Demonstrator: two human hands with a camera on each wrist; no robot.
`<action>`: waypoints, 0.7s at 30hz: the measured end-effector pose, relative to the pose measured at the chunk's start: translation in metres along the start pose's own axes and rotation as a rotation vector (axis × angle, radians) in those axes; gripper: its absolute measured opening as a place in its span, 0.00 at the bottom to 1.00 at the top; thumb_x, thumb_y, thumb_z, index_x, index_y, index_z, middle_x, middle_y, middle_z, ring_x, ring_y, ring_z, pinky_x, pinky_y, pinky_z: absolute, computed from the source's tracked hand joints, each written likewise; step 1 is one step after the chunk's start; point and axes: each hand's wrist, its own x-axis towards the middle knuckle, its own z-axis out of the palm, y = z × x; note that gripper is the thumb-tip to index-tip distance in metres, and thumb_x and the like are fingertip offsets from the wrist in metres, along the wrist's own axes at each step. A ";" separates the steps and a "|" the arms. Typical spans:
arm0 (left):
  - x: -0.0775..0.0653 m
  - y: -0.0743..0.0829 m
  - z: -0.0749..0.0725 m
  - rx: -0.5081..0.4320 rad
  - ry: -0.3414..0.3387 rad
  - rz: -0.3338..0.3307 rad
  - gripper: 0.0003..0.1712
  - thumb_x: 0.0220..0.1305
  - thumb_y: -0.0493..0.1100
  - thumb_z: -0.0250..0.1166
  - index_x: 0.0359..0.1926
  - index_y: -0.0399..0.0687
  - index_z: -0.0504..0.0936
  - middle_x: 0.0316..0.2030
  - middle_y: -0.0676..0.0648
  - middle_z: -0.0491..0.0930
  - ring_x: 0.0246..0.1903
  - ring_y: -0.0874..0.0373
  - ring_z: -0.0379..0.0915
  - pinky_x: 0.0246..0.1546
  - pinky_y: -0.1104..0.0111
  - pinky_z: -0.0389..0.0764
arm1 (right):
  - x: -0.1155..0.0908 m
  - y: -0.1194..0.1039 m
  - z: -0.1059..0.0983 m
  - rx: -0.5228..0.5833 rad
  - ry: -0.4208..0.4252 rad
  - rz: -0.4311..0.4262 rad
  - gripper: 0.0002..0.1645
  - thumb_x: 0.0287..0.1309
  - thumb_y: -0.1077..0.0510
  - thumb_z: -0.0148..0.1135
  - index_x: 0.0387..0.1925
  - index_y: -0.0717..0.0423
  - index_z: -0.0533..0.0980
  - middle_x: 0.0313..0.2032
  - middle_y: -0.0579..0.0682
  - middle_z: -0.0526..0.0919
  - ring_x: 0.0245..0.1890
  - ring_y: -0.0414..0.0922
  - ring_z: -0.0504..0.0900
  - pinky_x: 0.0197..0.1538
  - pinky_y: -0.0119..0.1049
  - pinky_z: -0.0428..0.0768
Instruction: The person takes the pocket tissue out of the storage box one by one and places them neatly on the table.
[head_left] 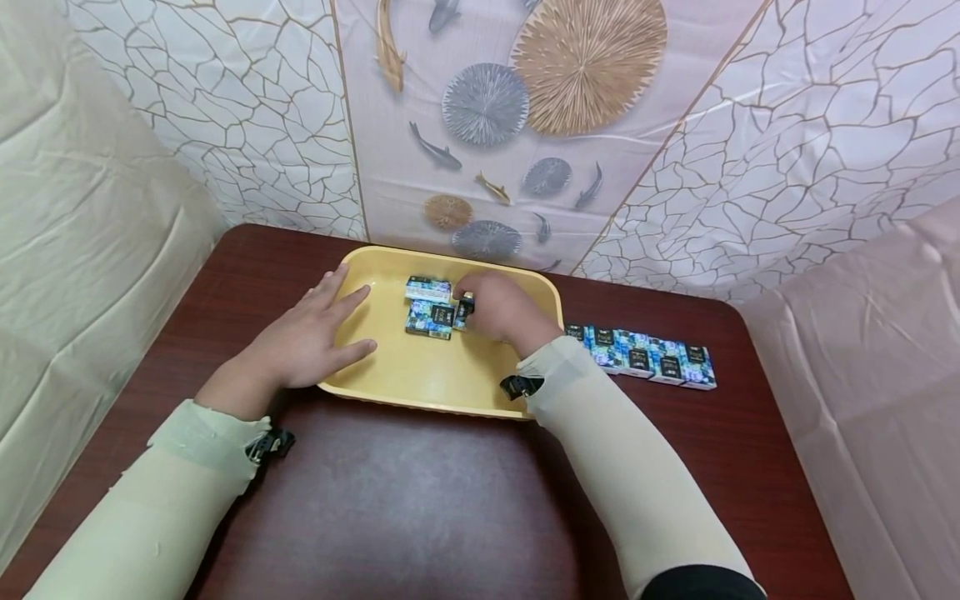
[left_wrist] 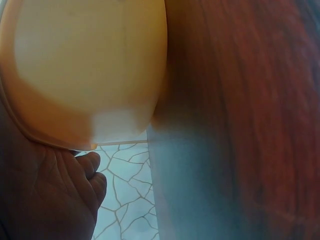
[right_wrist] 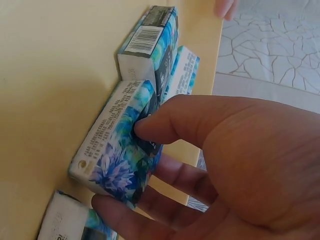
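Observation:
Inside a yellow tray (head_left: 420,383), my right hand (head_left: 501,308) grips a blue floral tissue pack (right_wrist: 117,155). The thumb lies on its printed face, with fingers at its other side. Against that pack's end stands another tissue pack (right_wrist: 147,45) with a barcode, and one more pack (right_wrist: 186,70) is beside it. A further pack (right_wrist: 67,220) shows partly at the lower left of the right wrist view; the head view hides it behind the hand. At the tray's left rim, my left hand (head_left: 303,342) rests with its fingers spread and holds nothing.
A row of several matching tissue packs (head_left: 637,358) lies on the dark red-brown table (head_left: 450,500), right of the tray. Behind the table hangs a patterned cloth (head_left: 480,183); plain cloths hang on both sides.

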 end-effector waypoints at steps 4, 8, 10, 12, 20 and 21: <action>0.000 0.000 0.000 -0.002 0.002 0.001 0.53 0.81 0.72 0.60 0.93 0.59 0.52 0.93 0.45 0.28 0.92 0.34 0.31 0.89 0.33 0.50 | -0.005 0.000 -0.001 0.013 0.010 -0.010 0.33 0.65 0.69 0.68 0.70 0.50 0.83 0.70 0.51 0.86 0.71 0.51 0.82 0.71 0.49 0.82; 0.000 0.000 0.000 -0.002 0.005 0.006 0.52 0.81 0.70 0.61 0.93 0.58 0.52 0.93 0.43 0.29 0.92 0.34 0.31 0.89 0.34 0.49 | -0.010 0.003 -0.003 0.025 0.038 -0.012 0.28 0.70 0.66 0.68 0.69 0.50 0.84 0.67 0.50 0.87 0.54 0.49 0.84 0.60 0.47 0.83; 0.000 0.000 0.000 0.000 0.006 0.008 0.52 0.81 0.70 0.61 0.93 0.57 0.53 0.93 0.42 0.29 0.92 0.33 0.31 0.89 0.34 0.48 | -0.013 0.005 -0.005 0.037 0.051 -0.015 0.25 0.72 0.64 0.68 0.68 0.51 0.84 0.63 0.51 0.88 0.45 0.49 0.81 0.54 0.47 0.82; 0.001 0.000 0.000 0.002 0.007 0.011 0.52 0.82 0.69 0.61 0.93 0.56 0.53 0.93 0.42 0.30 0.92 0.33 0.32 0.89 0.35 0.48 | -0.016 0.006 -0.007 0.040 0.070 -0.024 0.23 0.72 0.62 0.69 0.66 0.51 0.84 0.56 0.51 0.89 0.41 0.49 0.78 0.52 0.46 0.80; 0.001 0.001 0.000 0.003 0.008 0.013 0.52 0.82 0.69 0.61 0.93 0.56 0.53 0.93 0.41 0.30 0.92 0.33 0.32 0.90 0.35 0.48 | -0.039 0.009 -0.024 0.045 0.135 -0.010 0.20 0.74 0.56 0.72 0.64 0.48 0.85 0.54 0.55 0.89 0.53 0.52 0.86 0.57 0.51 0.86; 0.001 0.001 0.000 0.003 0.007 0.012 0.52 0.82 0.70 0.61 0.93 0.56 0.53 0.93 0.41 0.30 0.92 0.33 0.32 0.89 0.35 0.48 | -0.043 0.010 -0.025 0.063 0.142 -0.003 0.20 0.74 0.55 0.73 0.64 0.48 0.85 0.54 0.55 0.88 0.51 0.52 0.86 0.55 0.51 0.86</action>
